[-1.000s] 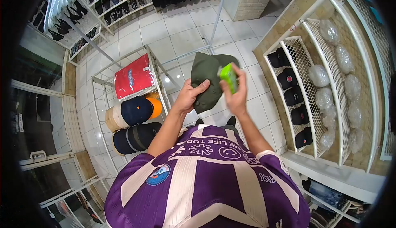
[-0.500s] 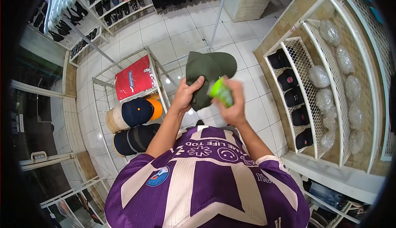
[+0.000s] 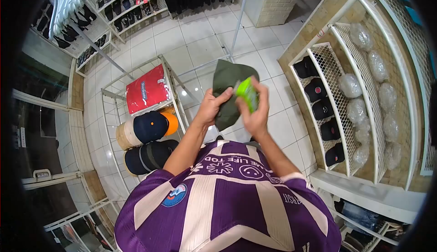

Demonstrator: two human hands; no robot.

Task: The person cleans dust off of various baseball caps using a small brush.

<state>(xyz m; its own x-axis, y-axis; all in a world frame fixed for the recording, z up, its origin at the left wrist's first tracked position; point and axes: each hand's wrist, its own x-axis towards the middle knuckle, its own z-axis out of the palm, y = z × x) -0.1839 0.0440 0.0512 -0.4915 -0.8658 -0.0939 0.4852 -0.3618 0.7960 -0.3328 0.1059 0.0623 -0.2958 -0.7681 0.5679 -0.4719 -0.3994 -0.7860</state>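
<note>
An olive green cap (image 3: 228,75) is held up in front of my chest, over the tiled floor. My left hand (image 3: 213,106) grips its left edge, with the thumb lying on the fabric. In my right hand (image 3: 257,110) is a bright green object (image 3: 247,94), perhaps a brush or lint roller, held against or close to the cap's right side. Motion blurs this object, and its working face is hidden, so contact with the cap is hard to judge.
A wire rack at left holds a red packaged garment (image 3: 148,89) and stacked caps (image 3: 150,126). White mesh shelves (image 3: 334,65) at right carry black caps (image 3: 320,108) and plastic-wrapped bundles (image 3: 356,111). Hangers (image 3: 68,6) hang at upper left.
The olive cap has turned and its brim now sits further behind my right hand. The green object has tilted more upright and shifted slightly up. Both hands keep their holds.
</note>
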